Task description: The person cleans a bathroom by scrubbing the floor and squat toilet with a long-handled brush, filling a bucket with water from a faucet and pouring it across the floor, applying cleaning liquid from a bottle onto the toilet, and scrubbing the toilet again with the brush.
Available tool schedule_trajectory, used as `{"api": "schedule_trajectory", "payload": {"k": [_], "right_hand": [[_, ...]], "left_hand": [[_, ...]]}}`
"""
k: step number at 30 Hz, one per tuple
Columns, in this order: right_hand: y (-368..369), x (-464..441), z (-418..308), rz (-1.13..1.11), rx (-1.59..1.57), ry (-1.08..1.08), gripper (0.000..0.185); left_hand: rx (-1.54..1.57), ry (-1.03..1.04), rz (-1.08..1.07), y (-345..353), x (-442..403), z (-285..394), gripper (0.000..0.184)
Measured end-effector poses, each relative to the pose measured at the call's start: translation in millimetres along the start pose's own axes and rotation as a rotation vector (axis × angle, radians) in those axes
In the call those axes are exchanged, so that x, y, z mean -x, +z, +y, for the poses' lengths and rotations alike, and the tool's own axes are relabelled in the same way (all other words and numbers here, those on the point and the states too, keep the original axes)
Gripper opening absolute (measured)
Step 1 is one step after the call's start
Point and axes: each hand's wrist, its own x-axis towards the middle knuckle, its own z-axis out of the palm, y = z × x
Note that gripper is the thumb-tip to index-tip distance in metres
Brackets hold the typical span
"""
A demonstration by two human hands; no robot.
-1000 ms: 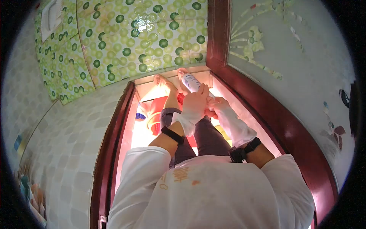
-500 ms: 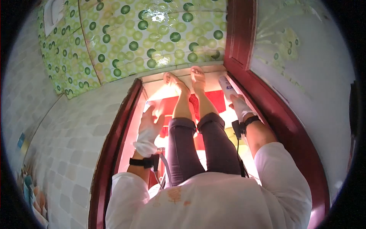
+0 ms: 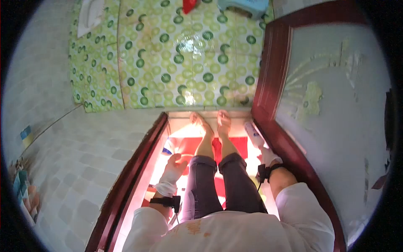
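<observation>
A pale bottle (image 3: 253, 133) with blue print points away from me beside the right door frame. My right hand (image 3: 267, 155) is wrapped round its near end, low at my right side. On the other side, my left hand (image 3: 174, 169) hangs beside my left leg with its fingers apart and nothing in it. Both hands are in pale gloves or cuffs, and black straps circle my wrists. My bare feet (image 3: 223, 119) stand near the doorway's far edge, between the two hands.
A dark red door frame (image 3: 138, 168) runs along my left. The open door (image 3: 273, 71) stands at the right. Ahead lies a green-patterned tiled floor (image 3: 168, 67) with a light blue stool (image 3: 247, 6) and a red object (image 3: 189, 5). Red items lie around my legs.
My hands, together at the bottle a second ago, are now apart at my sides, the bottle in my right. The view has tilted up, bringing the stool and red object into sight.
</observation>
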Motion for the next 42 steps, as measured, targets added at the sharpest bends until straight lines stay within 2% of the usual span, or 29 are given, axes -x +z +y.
{"api": "schedule_trajectory", "payload": {"k": [1,3,4,5,7,8,9,10,11,13,16,19,21,22,23,24,26,27,29,31,35,36,37,38,39,41,42], "right_hand": [[-9,-9,7,-0.078,0.115,-0.064,0.042],[-21,-24,9,-0.224,0.356,-0.182,0.046],[-26,-3,0,-0.210,0.409,-0.213,0.046],[-16,-9,-15,-0.125,0.041,0.229,0.051],[-8,-21,4,-0.120,0.030,-0.133,0.060],[-13,-21,5,-0.117,0.027,-0.139,0.060],[-19,-20,5,-0.116,0.585,-0.476,0.063],[-24,-5,-4,-0.096,1.151,-0.804,0.065],[-27,55,-41,-0.173,1.188,-0.817,0.056],[-12,101,-77,-0.161,-0.092,0.033,0.039],[14,-71,-39,-0.732,-0.674,-0.054,0.026],[-2,134,-149,-0.450,-0.450,-0.183,0.022],[-6,141,-183,-0.524,-0.434,-0.314,0.021],[-13,159,-213,-0.605,-0.337,-0.435,0.021],[-17,179,-240,-0.680,-0.239,-0.549,0.022],[-18,200,-261,-0.674,-0.231,-0.573,0.022],[-21,242,-303,-0.401,-0.219,-0.766,0.022],[-27,256,-322,-0.391,-0.210,-0.782,0.022],[-36,281,-366,-0.409,-0.279,-0.945,0.023],[-53,302,-417,-0.406,-0.247,-1.013,0.025],[-72,381,-488,-0.291,-0.354,-1.103,0.021],[-78,392,-514,-0.274,-0.333,-1.124,0.021],[-83,397,-536,-0.275,-0.363,-1.159,0.021],[-89,399,-552,-0.280,-0.398,-1.181,0.021],[-95,407,-571,-0.272,-0.385,-1.179,0.021],[-108,424,-608,-0.151,-0.425,-1.345,0.030],[-116,432,-627,-0.146,-0.419,-1.339,0.030]], "left_hand": [[0.152,0.035,0.048,2,2,-3,0.056],[0.090,0.080,0.080,-11,6,8,0.055],[0.096,0.098,0.098,-16,5,8,0.055],[0.161,0.111,0.118,-18,3,5,0.048],[0.225,0.129,0.139,-24,1,0,0.042],[0.315,0.111,0.151,-26,2,-2,0.044],[0.407,0.097,0.161,-27,2,-1,0.047],[0.471,0.099,0.161,-28,0,-7,0.040],[0.480,0.115,0.166,-31,2,-8,0.040],[0.525,0.095,0.136,-36,9,-6,0.037],[0.530,0.112,0.123,-45,20,-6,0.034],[0.549,0.126,0.093,-66,42,33,0.029],[0.673,0.221,0.168,-75,59,59,0.026],[0.575,0.312,0.258,-80,46,56,0.025],[0.694,0.393,0.289,-86,48,71,0.024],[0.667,0.406,0.319,-98,54,90,0.022],[0.632,0.460,0.432,-128,64,132,0.020],[0.621,0.498,0.513,-143,69,153,0.019],[0.696,0.593,0.588,-183,97,210,0.019],[0.836,0.721,0.551,-229,148,273,0.019],[0.810,1.224,0.802,-318,218,350,0.012],[0.733,1.380,0.975,-339,232,359,0.010],[0.694,1.540,1.027,-360,246,362,0.017],[0.377,1.837,1.149,-381,267,380,0.007],[0.324,1.964,1.193,-395,280,385,0.008],[0.233,2.137,1.250,-412,302,400,0.009],[0.195,2.199,1.263,-416,308,411,0.010]]}}
